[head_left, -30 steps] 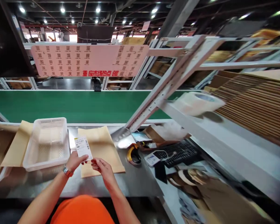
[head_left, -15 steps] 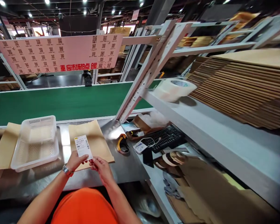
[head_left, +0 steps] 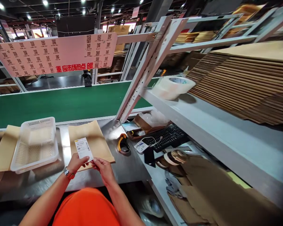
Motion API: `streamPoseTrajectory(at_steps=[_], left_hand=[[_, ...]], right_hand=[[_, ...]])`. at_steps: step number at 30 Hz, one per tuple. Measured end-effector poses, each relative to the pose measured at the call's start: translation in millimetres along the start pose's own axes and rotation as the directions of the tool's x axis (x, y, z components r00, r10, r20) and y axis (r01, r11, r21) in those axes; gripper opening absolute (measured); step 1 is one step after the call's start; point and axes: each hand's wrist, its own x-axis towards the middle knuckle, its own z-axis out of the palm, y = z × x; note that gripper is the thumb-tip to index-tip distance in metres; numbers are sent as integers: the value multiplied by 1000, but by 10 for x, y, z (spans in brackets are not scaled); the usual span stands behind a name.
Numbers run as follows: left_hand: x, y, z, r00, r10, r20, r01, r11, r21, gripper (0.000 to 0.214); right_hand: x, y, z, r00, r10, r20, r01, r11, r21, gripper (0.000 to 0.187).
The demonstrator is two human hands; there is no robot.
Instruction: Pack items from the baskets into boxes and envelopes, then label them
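A white printed shipping label point(head_left: 83, 148) is pinched at its lower edge by both of my hands. My left hand point(head_left: 76, 163), with a watch on the wrist, grips its lower left part between thumb and fingers. At the lower right corner, the fingertips of my right hand point(head_left: 103, 169) are closed on the same label. Beneath it, a flat kraft paper mailer point(head_left: 99, 142) lies on the metal table point(head_left: 132, 171). Just right of the mailer rests a yellow and black scanner-like tool point(head_left: 123, 144).
White plastic baskets point(head_left: 35, 161) stand nested at left, beside brown cardboard point(head_left: 6, 146). A green conveyor belt point(head_left: 61, 105) runs behind the table. On the right are a keyboard point(head_left: 169, 136), a shelf point(head_left: 202, 117) with tape rolls point(head_left: 166, 88), and stacked cardboard sheets point(head_left: 247, 84).
The view has shifted slightly. Both hands keep their pinch on the label, which stays over the mailer; the right fingers have moved only a little.
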Motion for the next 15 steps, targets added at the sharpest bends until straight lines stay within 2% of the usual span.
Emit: streamPoseTrajectory(at_steps=[3,5,7,8,9,11,13,15], left_hand=[[18,-116,30,1000,-17,5,17,1000,14,63],[25,-198,56,993,17,-121,-7,996,85,68],[8,-251,79,942,143,-303,-79,974,213,77],[-12,-261,88,912,225,-342,-131,952,276,75],[-39,-259,96,901,293,-320,-187,928,322,67],[-102,-229,115,926,347,-150,-281,897,341,42],[-155,-190,146,950,312,-5,-296,904,310,34],[-173,-166,191,965,261,9,-253,924,287,37]], right_hand=[[5,27,2,1000,-12,1,12,1000,5,60],[14,54,2,1000,-18,-25,18,1000,8,62],[21,81,-1,997,-29,-66,29,1000,-6,65],[21,93,-2,996,-38,-79,36,999,-22,66],[19,103,-5,995,-53,-86,49,998,-43,65],[10,122,-13,993,-95,-74,87,991,-103,61],[0,150,-32,989,-141,-51,131,978,-165,55],[-11,200,-76,986,-161,-35,151,968,-202,49]])
